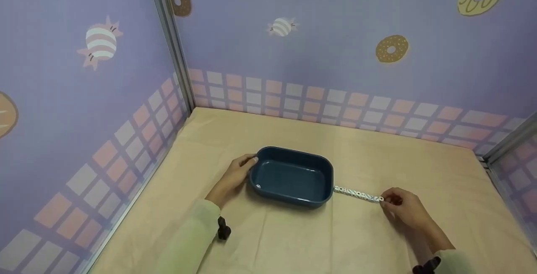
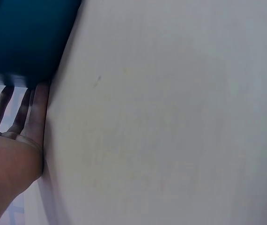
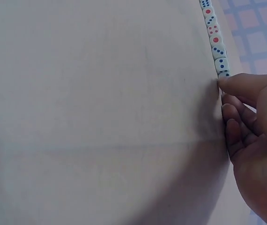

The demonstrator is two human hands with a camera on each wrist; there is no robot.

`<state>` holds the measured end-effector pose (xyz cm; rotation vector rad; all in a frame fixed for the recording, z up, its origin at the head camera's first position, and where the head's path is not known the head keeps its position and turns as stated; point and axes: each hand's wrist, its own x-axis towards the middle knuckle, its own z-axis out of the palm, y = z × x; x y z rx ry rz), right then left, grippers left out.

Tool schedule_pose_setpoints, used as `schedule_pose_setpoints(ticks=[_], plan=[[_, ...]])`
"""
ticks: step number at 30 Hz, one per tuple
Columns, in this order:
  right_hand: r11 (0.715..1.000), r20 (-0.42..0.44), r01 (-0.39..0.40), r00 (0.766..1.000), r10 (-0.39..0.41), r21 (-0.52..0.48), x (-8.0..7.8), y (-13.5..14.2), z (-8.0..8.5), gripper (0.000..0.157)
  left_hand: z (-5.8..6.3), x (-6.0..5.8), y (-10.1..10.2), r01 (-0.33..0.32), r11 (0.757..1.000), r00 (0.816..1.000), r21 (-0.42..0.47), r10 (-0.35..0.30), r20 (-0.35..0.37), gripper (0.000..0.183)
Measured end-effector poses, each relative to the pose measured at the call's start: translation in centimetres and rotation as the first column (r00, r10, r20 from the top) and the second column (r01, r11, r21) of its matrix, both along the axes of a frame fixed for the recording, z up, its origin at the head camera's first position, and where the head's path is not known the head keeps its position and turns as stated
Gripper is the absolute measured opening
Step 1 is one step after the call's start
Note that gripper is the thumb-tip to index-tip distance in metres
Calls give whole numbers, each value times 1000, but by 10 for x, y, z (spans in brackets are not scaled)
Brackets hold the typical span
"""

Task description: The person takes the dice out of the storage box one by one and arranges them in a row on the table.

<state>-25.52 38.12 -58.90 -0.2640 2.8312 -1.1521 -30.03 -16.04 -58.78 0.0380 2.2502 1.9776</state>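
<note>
A dark blue rectangular dish (image 1: 293,177) stands on the cloth, with one small white die (image 1: 258,186) in its near left corner. My left hand (image 1: 234,176) holds the dish by its left end, thumb on the rim and fingers against the outer wall. A straight row of white dice (image 1: 356,194) runs from the dish's right side to my right hand (image 1: 405,207). The right thumb and forefinger pinch the die (image 3: 224,74) at the row's near end. Red and blue pips show on the dice (image 3: 213,30) in the right wrist view; the other right fingers are curled.
A cream cloth (image 1: 293,240) covers the table. Purple walls with printed sweets and pink and white squares enclose it at the left (image 1: 138,76), back (image 1: 327,47) and right. A metal post (image 1: 170,35) stands in the back left corner.
</note>
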Motion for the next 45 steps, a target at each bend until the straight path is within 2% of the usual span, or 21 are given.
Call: schedule_pose_setpoints(ticks=[6, 14, 21, 25, 29, 32, 34, 36, 38, 42, 45], plan=[[999, 2, -30, 1000, 30, -25, -1, -1, -2, 23, 3, -1, 0, -8, 999, 1000, -45, 8, -16, 46], [999, -3, -20, 1000, 19, -41, -2, -4, -2, 18, 2, -1, 0, -18, 996, 999, -84, 15, -33, 48], [998, -41, -40, 998, 38, -39, -2, -3, -5, 13, 1, -1, 0, -14, 999, 999, -40, 12, -42, 47], [999, -36, -37, 999, 36, -31, -3, -3, -8, 14, -1, 0, -1, -23, 998, 999, -55, 20, -45, 47], [999, -34, -20, 999, 19, -26, -3, -2, -5, 29, 0, 0, -2, -15, 998, 999, -61, 12, -50, 47], [999, -85, 28, 996, -32, -42, -1, -7, 2, 40, 1, -1, -1, -12, 999, 999, -47, 10, -46, 45], [995, -160, 68, 984, -78, -68, 1, -15, 7, 40, 2, -2, -1, -11, 999, 999, -49, 9, -45, 45], [989, -243, 94, 963, -119, -115, 0, -31, 15, 35, 3, -2, 0, -10, 999, 999, -52, 7, -48, 45], [984, -334, 75, 934, -126, -163, -3, -52, 25, 30, 3, -2, 1, -9, 999, 999, -39, 7, -43, 46], [975, -479, -70, 877, -41, -211, -15, -107, 47, 22, 4, 0, 1, -12, 1000, 1000, 14, 12, -1, 45], [956, -528, -193, 848, 50, -219, -24, -149, 63, 19, 5, -1, 1, -3, 999, 1000, 48, 2, 22, 46]])
